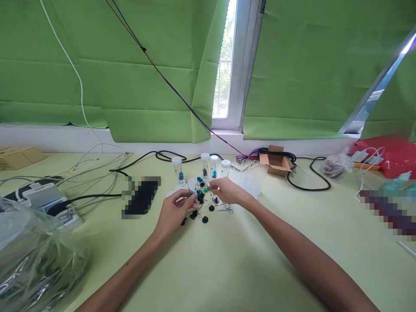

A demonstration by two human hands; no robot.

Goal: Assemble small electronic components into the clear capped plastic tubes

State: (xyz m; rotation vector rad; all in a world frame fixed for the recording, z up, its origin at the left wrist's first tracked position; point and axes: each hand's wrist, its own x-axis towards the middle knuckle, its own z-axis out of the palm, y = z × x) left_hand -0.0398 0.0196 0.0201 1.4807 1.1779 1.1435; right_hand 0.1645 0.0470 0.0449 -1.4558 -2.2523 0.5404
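My left hand (pixel 177 211) is curled over a small blue part with a thin black wire sticking up from its fingers. My right hand (pixel 226 190) pinches something tiny just right of it, too small to name. Between and below both hands lie several small black, blue and green parts (pixel 202 203) on the pale green table (pixel 227 260). Behind them stand several clear vials with white caps (pixel 209 167), some holding blue or black pieces. A few thin metal pieces (pixel 225 210) lie by my right wrist.
A small open cardboard box (pixel 277 162) and looped black cables (pixel 308 182) sit at the back right. Clear plastic bags (pixel 32 255) and a grey device (pixel 48 201) are at the left. A red bag (pixel 390 156) lies far right. Green curtains hang behind.
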